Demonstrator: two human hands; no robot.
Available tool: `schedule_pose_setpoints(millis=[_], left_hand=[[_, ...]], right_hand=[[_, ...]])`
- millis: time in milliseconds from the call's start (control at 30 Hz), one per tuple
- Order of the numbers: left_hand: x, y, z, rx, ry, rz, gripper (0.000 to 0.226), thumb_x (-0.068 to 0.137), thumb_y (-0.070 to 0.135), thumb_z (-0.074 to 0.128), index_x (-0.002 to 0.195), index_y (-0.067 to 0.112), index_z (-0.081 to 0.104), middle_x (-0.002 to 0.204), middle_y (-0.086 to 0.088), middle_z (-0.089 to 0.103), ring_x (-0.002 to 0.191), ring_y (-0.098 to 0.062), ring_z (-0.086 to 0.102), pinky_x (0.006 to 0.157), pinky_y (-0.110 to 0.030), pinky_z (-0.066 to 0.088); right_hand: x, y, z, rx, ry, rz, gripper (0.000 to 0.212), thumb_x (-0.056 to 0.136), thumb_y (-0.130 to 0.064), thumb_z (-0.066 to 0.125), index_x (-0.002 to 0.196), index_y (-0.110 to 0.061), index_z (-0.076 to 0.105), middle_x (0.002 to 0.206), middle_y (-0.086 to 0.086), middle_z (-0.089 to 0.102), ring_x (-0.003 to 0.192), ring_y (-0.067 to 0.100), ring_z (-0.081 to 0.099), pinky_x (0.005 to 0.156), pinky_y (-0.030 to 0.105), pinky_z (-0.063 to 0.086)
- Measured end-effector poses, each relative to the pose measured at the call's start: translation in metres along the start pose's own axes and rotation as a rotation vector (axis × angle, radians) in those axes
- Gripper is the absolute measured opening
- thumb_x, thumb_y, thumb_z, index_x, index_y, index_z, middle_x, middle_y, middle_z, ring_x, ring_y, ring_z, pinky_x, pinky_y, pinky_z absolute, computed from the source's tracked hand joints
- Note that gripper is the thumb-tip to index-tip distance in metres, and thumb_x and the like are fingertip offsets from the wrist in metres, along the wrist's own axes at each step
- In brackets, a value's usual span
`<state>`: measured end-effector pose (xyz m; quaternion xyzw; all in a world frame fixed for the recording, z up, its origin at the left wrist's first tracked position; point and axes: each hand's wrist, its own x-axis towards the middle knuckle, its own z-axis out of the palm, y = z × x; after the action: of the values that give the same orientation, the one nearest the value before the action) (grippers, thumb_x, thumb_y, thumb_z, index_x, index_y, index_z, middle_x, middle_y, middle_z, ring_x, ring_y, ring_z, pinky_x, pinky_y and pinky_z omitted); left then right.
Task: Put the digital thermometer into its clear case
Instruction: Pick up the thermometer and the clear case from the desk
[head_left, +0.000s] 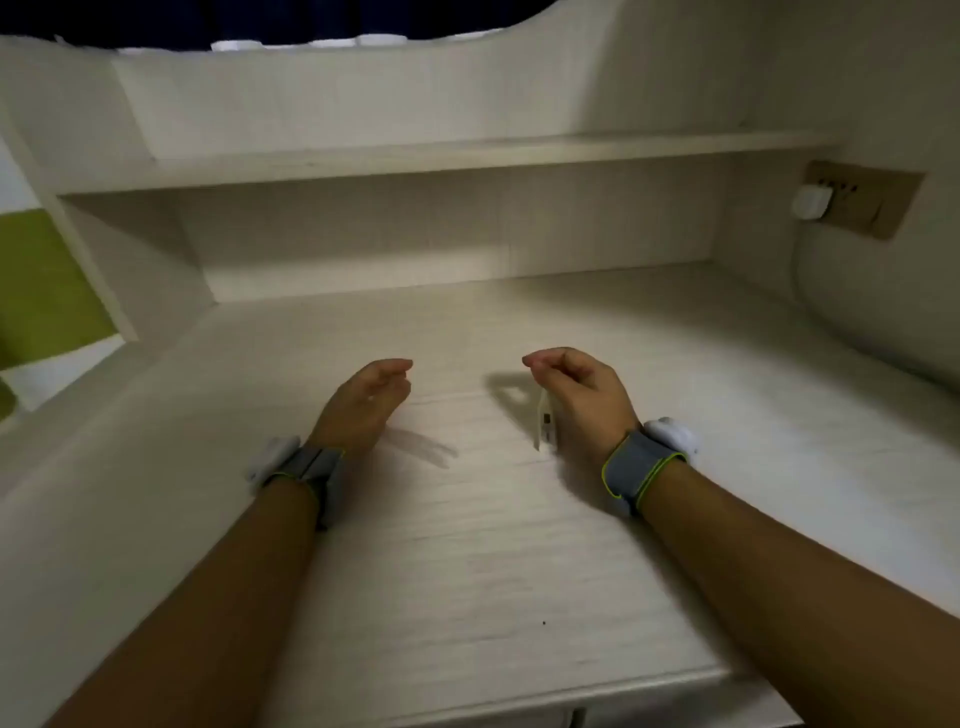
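My right hand (576, 395) is curled over the white desk (467, 571), its fingers pinched on the white digital thermometer (543, 423). The thermometer hangs down from the palm, and its lower end is close to the desk top. A small dark display shows on its side. My left hand (363, 400) hovers a little to the left, fingers curled with the thumb near the fingertips. It grips the clear case (421, 447), which shows only as faint translucent streaks slanting down and to the right from under the palm. A gap separates the two hands.
Both wrists wear grey bands with white sensors. A shelf (415, 156) runs across the back above the desk. On the right wall sits a socket panel with a white plug (811, 202). A green panel (47, 286) is at the left. The desk's front edge is near the bottom.
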<state>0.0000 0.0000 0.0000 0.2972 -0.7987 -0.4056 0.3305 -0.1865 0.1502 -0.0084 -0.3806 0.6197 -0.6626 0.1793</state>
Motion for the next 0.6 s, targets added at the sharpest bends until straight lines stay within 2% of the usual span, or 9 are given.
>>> schedule_pose_setpoints(millis=[67, 133, 233, 367, 500, 600], left_hand=[[0.002, -0.003, -0.002, 0.084, -0.051, 0.010, 0.028, 0.091, 0.019, 0.052, 0.119, 0.016, 0.058, 0.119, -0.003, 0.058, 0.106, -0.013, 0.052, 0.082, -0.012, 0.036], [0.002, -0.007, -0.003, 0.148, -0.139, -0.004, 0.028, 0.090, 0.020, 0.055, 0.117, 0.017, 0.059, 0.122, -0.005, 0.058, 0.108, -0.015, 0.052, 0.089, -0.022, 0.036], [0.004, -0.013, -0.004, 0.302, -0.229, 0.005, 0.031, 0.086, 0.028, 0.060, 0.117, 0.024, 0.058, 0.123, 0.002, 0.053, 0.111, -0.010, 0.047, 0.093, -0.022, 0.032], [0.001, -0.018, -0.007, 0.474, -0.303, 0.076, 0.040, 0.079, 0.039, 0.066, 0.117, 0.030, 0.058, 0.117, 0.012, 0.049, 0.117, -0.010, 0.043, 0.102, -0.023, 0.029], [-0.004, -0.019, -0.014, 0.496, -0.276, 0.159, 0.034, 0.075, 0.044, 0.068, 0.107, 0.034, 0.063, 0.113, 0.010, 0.054, 0.116, -0.012, 0.048, 0.104, -0.029, 0.034], [-0.007, -0.020, -0.020, 0.489, -0.312, 0.153, 0.030, 0.074, 0.042, 0.069, 0.103, 0.041, 0.062, 0.115, 0.010, 0.052, 0.116, -0.011, 0.046, 0.103, -0.027, 0.031]], right_hand=[[0.004, 0.001, -0.001, -0.044, 0.008, 0.005, 0.012, 0.087, -0.018, 0.062, 0.093, -0.016, 0.072, 0.099, 0.002, 0.071, 0.092, 0.010, 0.062, 0.080, 0.012, 0.046], [0.007, 0.006, -0.003, -0.082, 0.008, 0.051, 0.009, 0.086, -0.019, 0.063, 0.089, -0.019, 0.071, 0.094, 0.001, 0.071, 0.090, 0.013, 0.062, 0.082, 0.020, 0.048], [0.010, 0.012, -0.007, -0.106, 0.042, 0.100, 0.007, 0.084, -0.020, 0.064, 0.084, -0.022, 0.070, 0.082, -0.003, 0.068, 0.082, 0.016, 0.061, 0.081, 0.030, 0.050], [0.009, 0.012, -0.011, -0.130, 0.042, 0.111, 0.007, 0.084, -0.024, 0.064, 0.083, -0.023, 0.070, 0.079, -0.004, 0.067, 0.079, 0.017, 0.061, 0.076, 0.029, 0.051], [0.003, 0.015, -0.014, -0.418, -0.003, 0.078, 0.011, 0.081, -0.033, 0.065, 0.089, -0.027, 0.067, 0.099, 0.005, 0.067, 0.087, 0.021, 0.061, 0.080, 0.032, 0.049], [-0.002, 0.014, -0.015, -0.614, -0.051, 0.075, 0.030, 0.074, -0.049, 0.068, 0.097, -0.030, 0.062, 0.096, 0.003, 0.061, 0.088, 0.021, 0.059, 0.079, 0.034, 0.047]])
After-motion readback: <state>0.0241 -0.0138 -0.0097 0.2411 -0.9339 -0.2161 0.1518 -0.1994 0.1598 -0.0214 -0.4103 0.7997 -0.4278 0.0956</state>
